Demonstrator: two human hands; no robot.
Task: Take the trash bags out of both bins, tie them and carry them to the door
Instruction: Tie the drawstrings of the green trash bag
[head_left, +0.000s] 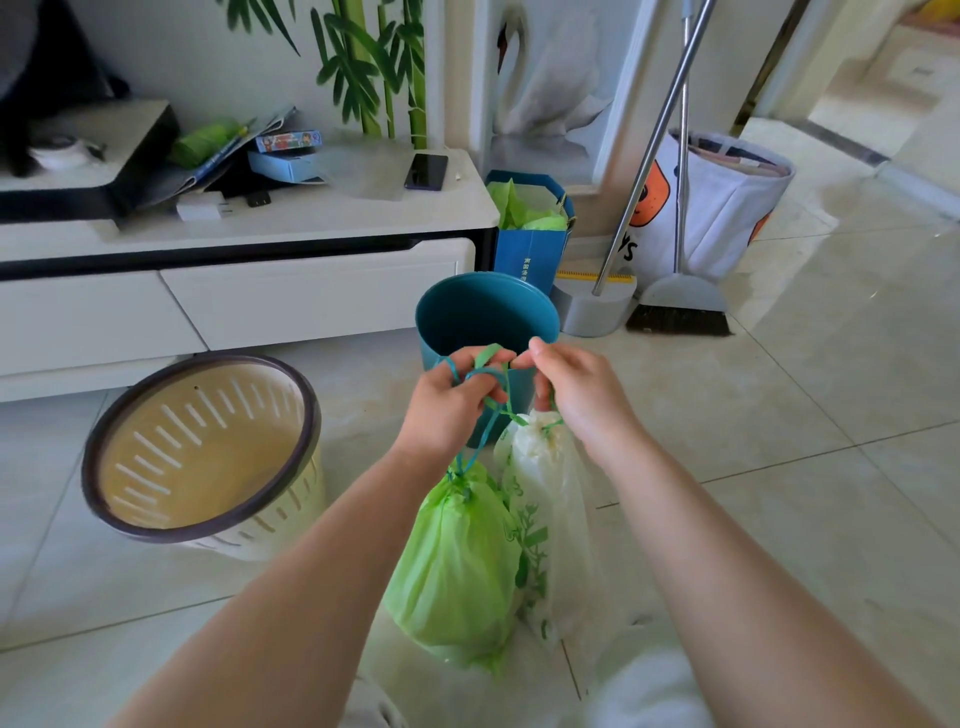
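Note:
A green trash bag (457, 561) hangs by its teal drawstring from my left hand (452, 405), whose fingers are curled through the string loops. Beside it a white trash bag with a green print (545, 499) hangs, cinched at the top. My right hand (571, 389) pinches the green drawstring just above the white bag's neck. Both hands meet in front of the blue bin (483, 317), which stands upright with no bag in it. To the left a beige slotted bin with a dark rim (202, 447) tilts toward me, also without a bag.
A white TV cabinet (249, 291) with clutter and a phone runs along the back left. A blue gift bag (535, 244), a dustpan and broom (680, 306) and a white fabric basket (727, 208) stand at the back right. Tiled floor (810, 405) extends right toward a doorway.

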